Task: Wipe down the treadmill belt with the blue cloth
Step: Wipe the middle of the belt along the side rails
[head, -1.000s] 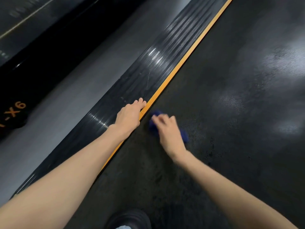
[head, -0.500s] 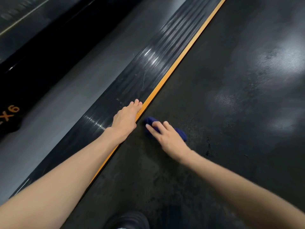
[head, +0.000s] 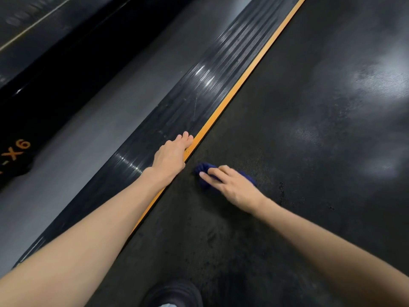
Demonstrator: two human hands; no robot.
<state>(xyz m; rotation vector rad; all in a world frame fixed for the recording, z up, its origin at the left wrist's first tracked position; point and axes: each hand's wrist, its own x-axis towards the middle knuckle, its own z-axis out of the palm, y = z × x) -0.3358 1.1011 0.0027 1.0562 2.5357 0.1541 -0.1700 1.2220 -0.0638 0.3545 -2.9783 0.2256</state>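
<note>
Straight-fingered right hand (head: 232, 187) is pressing the bunched blue cloth (head: 204, 170), lying crosswise on the black textured treadmill belt (head: 309, 169); left hand (head: 171, 156) is resting flat.

The left arm (head: 99, 224) stretches far forward, left hand (head: 171, 156) flat, fingers straight and together. The right arm (head: 321, 240) angles leftward, right hand (head: 232, 185) palm-down, fingers slightly spread.

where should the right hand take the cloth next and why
Probably sweep the blue cloth rightward across the treadmill belt. The right hand presses it flat close to the orange strip at the belt's left edge, dark specks lie just right of that hand, and the left hand rests on the ribbed side rail.
</note>
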